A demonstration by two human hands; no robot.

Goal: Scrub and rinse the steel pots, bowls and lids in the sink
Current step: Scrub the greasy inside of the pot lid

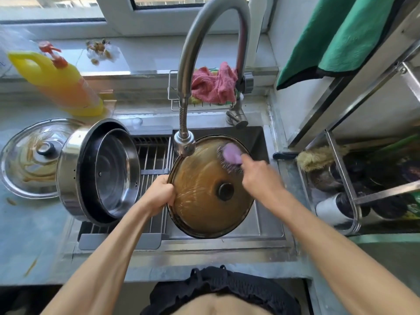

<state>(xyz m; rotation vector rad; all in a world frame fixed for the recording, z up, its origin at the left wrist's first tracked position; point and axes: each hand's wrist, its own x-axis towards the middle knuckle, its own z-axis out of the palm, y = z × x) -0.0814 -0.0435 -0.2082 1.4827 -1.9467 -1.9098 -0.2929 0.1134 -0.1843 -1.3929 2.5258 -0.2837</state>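
We see a round glass lid with a dark rim and black knob (204,196), smeared brown, held over the steel sink basin (268,226) on the right side, under the spout of the curved steel tap (185,142). The lid is tilted, knob side facing up toward us, its far edge near the spout and its near edge low over the basin; being round it has no clear long axis. Our left hand (159,192) grips the lid's left rim, fingers curled over the edge, forearm coming in from lower left. Our right hand (261,178) is closed around a purple-handled scrub brush with dark bristles (229,158), bristles pressed on the lid's upper right part, handle running from the fist up and left; right forearm comes in from lower right. Brush and hand are blurred.

To the left, a large steel pot (72,169) lies tipped on its side on the sink's drying rack with grey end bars (154,164), mouth facing right, with a smaller steel bowl (118,171) nested inside. Behind it on the grey counter (29,228) lies a second glass lid with steel knob (29,155), also smeared brown, partly hidden by the pot. A yellow detergent bottle with red pump (61,80) stands at the back left. A pink cloth (213,83) sits in a wire caddy behind the tap. A green cloth (336,35) hangs on the steel rack at right (341,176)
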